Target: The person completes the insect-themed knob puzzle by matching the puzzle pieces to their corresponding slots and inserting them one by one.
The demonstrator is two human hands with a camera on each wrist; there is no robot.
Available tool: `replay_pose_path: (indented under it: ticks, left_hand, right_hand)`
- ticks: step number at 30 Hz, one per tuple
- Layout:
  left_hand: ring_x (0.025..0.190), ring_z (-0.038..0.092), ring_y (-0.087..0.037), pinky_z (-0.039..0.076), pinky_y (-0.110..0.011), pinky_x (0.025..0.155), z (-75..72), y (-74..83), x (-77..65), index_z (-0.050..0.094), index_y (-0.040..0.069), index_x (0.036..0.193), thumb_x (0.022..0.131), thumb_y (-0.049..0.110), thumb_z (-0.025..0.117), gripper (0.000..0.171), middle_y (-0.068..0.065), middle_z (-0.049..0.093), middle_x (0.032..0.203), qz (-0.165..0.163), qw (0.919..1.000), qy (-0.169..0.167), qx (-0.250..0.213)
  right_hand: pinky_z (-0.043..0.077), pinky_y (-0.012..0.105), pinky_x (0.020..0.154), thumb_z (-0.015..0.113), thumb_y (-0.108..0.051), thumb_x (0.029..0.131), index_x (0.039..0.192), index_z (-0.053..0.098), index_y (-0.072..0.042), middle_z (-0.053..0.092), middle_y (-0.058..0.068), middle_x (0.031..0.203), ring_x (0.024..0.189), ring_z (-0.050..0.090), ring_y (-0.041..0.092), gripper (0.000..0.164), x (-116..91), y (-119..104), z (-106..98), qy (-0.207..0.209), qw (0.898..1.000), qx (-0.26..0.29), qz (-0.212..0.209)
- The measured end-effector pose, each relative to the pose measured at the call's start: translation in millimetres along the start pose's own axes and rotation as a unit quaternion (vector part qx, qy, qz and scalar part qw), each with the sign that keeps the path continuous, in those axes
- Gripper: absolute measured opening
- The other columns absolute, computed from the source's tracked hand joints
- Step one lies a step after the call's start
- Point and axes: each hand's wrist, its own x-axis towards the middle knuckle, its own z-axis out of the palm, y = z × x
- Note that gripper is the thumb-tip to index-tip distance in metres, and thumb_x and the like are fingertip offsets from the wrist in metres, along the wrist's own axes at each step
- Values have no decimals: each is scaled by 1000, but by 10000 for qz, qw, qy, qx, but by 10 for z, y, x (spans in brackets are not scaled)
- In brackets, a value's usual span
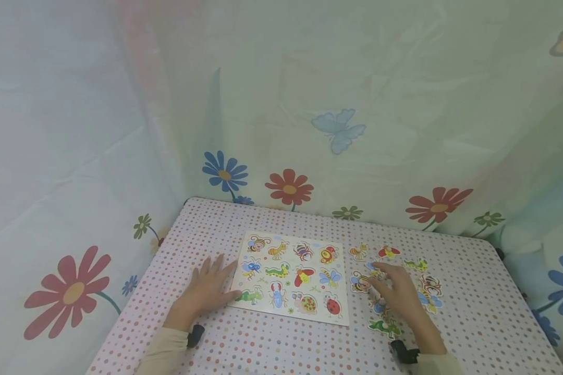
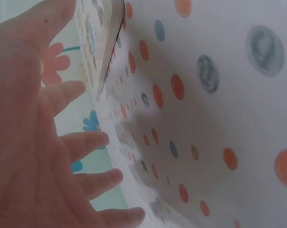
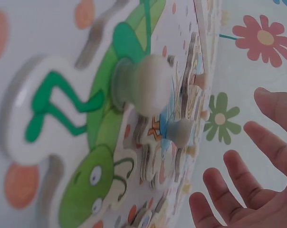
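Backdrop (image 1: 262, 120), flower-printed, rises behind dotted table (image 1: 244, 346). Puzzle board (image 1: 291, 260) lies flat mid-table, printed with insects. Left hand (image 1: 205, 291), fingers spread, thumb at board's left edge. Right hand (image 1: 398, 292) over loose insect pieces (image 1: 360, 282) right of board; fingers apart, slightly bent; contact with any piece cannot be told. Green grasshopper piece (image 1: 383, 327) lies nearest the wearer, with a pale round knob (image 3: 155, 85).

Left grip (image 1: 206, 290) splayed, facing down; right grip (image 1: 399, 291) loosely bent.
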Motion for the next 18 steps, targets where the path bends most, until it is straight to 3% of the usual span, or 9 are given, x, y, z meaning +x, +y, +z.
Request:
replay_pose_path:
  ticks: [5,12,18]
  left_hand:
    - [148,9,-48,8,-74,111,31,-41,4,37,25,157,90,62,61,80,-17,17,164,-55,9998,-138,-92]
    - [147,10,-49,6,-76,110,60,-89,0,38,29,156,85,68,63,85,-16,17,165,-52,9997,-226,-76]
    - [148,8,-49,5,-75,110,50,-96,6,36,30,157,77,70,71,96,-16,15,165,-37,9994,-341,-107]
  right_hand:
    - [53,54,73,74,-13,92,125,66,1,60,25,121,100,57,40,37,55,1,30,-351,9989,2,298]
    - [52,35,63,79,-6,86,110,72,3,68,18,103,80,61,23,26,98,56,120,-466,9984,284,-119]
    - [56,39,70,79,-8,86,104,75,-1,72,8,97,85,67,25,20,114,82,157,-623,9977,247,-104]
